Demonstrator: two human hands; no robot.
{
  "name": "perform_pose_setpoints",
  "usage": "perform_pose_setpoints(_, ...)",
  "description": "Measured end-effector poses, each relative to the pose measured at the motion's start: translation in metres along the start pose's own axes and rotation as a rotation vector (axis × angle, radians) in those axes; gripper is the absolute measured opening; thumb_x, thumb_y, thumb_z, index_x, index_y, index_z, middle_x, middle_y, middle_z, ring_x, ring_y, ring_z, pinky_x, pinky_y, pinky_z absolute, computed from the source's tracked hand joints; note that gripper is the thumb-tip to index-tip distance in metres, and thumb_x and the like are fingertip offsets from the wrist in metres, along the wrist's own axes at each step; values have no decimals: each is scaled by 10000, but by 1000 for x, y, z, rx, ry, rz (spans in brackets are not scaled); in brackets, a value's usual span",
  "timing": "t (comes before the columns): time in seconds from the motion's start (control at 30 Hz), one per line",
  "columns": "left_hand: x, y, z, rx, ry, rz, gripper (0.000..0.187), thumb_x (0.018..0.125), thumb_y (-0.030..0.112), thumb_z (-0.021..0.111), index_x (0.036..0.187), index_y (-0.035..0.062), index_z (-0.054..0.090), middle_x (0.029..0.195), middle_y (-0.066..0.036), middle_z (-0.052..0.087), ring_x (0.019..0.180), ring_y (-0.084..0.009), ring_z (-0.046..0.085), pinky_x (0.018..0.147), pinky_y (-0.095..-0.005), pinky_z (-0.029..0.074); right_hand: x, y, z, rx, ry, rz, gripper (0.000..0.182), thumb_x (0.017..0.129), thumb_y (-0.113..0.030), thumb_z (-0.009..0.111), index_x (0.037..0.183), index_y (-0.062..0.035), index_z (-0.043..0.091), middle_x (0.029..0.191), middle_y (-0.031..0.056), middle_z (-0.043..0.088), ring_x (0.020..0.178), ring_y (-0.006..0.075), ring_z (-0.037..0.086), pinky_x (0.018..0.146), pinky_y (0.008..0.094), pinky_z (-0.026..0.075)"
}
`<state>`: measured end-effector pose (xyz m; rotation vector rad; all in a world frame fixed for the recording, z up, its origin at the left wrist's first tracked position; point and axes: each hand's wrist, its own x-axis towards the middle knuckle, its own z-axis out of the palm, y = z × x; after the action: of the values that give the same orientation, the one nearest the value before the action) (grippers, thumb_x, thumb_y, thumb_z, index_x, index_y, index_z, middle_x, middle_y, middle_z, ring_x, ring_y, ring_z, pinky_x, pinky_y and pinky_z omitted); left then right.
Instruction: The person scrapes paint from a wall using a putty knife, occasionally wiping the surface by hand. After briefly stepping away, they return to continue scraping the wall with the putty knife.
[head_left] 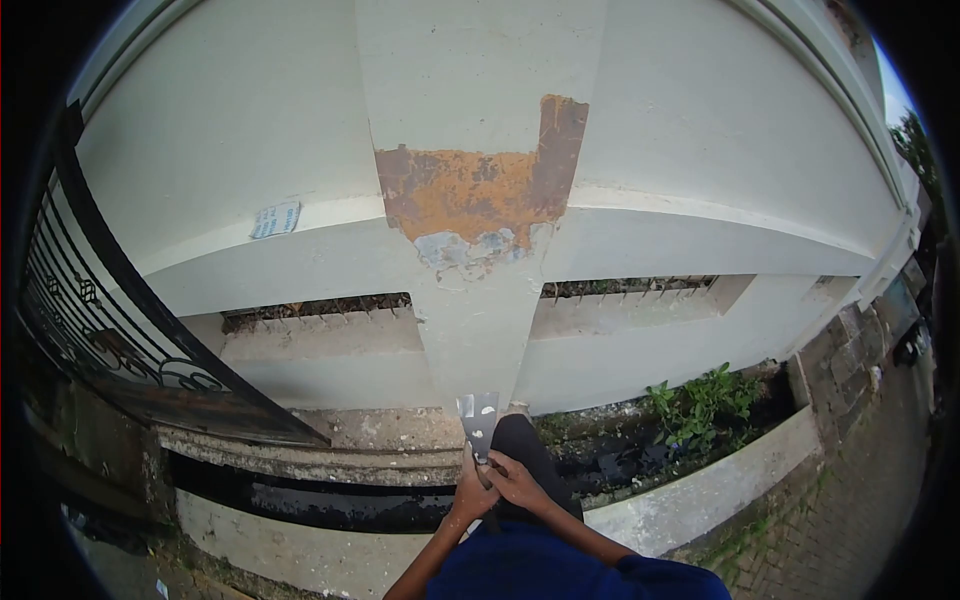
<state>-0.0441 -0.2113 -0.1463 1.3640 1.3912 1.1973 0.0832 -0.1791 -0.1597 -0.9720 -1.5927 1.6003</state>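
Observation:
Near the bottom centre, my left hand [472,492] is wrapped round the handle of a metal scraper [479,422], whose wide blade points up and has pale specks on it. My right hand [514,480] is beside it, with its fingers closed at the base of the blade; what they grip is too small to make out. Above, the white pillar [478,330] has a scraped patch [465,190] of orange and brown, with grey flaking at its lower edge.
A black metal gate [150,300] stands at the left. A dark water channel [330,505] runs below the wall, with a green plant [705,410] at its right. A blue-and-white paper [276,219] lies on the wall's ledge.

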Motion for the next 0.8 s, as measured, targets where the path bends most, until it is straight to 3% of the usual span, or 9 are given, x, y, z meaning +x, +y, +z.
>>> perform_pose_setpoints(0.07,14,3,-3,-13,-77,-54,991,747,156,669,1457,-32,5,1203,-241,513,1095,-340,552,916,-395,434,11,-13,-3,-11,54,-11,344,946,-104,532,1265,17,491,1088,97,584,967,148,566,845,284,460)
perform_pose_setpoints(0.2,51,3,0,15,-133,-18,886,755,120,636,1428,-55,86,1293,-296,302,1235,-454,345,1034,-453,318,32,-22,-9,52,208,-158,367,956,-107,510,1297,18,462,1086,106,598,1016,149,560,873,276,445)
perform_pose_setpoints(0.33,94,28,8,225,-125,267,842,762,67,617,1415,-69,103,1343,-311,215,1262,-500,244,1056,-481,288,56,-73,-39,-1,209,-179,352,957,-42,458,1299,40,448,1197,141,568,1093,185,537,953,302,402)
perform_pose_setpoints(0.47,137,51,19,271,-89,368,885,753,96,619,1422,-82,68,1436,-348,119,1309,-506,182,1086,-536,196,84,-98,-73,-90,230,-210,378,971,-104,463,1321,34,428,1100,129,612,1004,151,576,857,266,442)
perform_pose_setpoints(0.57,173,83,9,305,-226,346,926,731,140,640,1428,-79,71,1446,-338,134,1325,-495,171,1095,-533,178,101,-109,-91,-40,315,-274,370,976,-115,463,1307,48,438,1110,123,606,992,156,580,856,265,445)
perform_pose_setpoints(0.6,183,97,3,357,-250,407,924,703,176,666,1432,-64,153,1469,-303,156,1321,-481,217,1087,-524,217,113,-101,-96,-118,369,-433,389,986,-130,452,1330,47,415,1010,85,597,836,139,604,756,261,482)
perform_pose_setpoints(0.7,223,132,-16,307,-278,561,861,700,178,667,1430,-25,257,1466,-267,219,1302,-459,279,1073,-523,261,114,-137,-114,253,276,-236,408,996,-144,423,1365,24,381,884,48,555,648,99,560,591,241,478)
perform_pose_setpoints(0.73,237,136,-18,346,-129,636,751,685,163,698,1367,16,417,1443,-232,300,1279,-421,337,1041,-522,320,122,-143,-116,325,300,-271,419,1004,-163,398,1384,7,354,795,27,517,541,60,484,468,211,409)
perform_pose_setpoints(0.8,269,155,-25,571,49,856,669,684,182,736,1303,90,501,1434,-181,341,1277,-369,362,1040,-506,331,133,-159,-125,297,335,-313,419,1007,-177,394,1382,6,360,792,37,527,540,60,482,461,211,401)
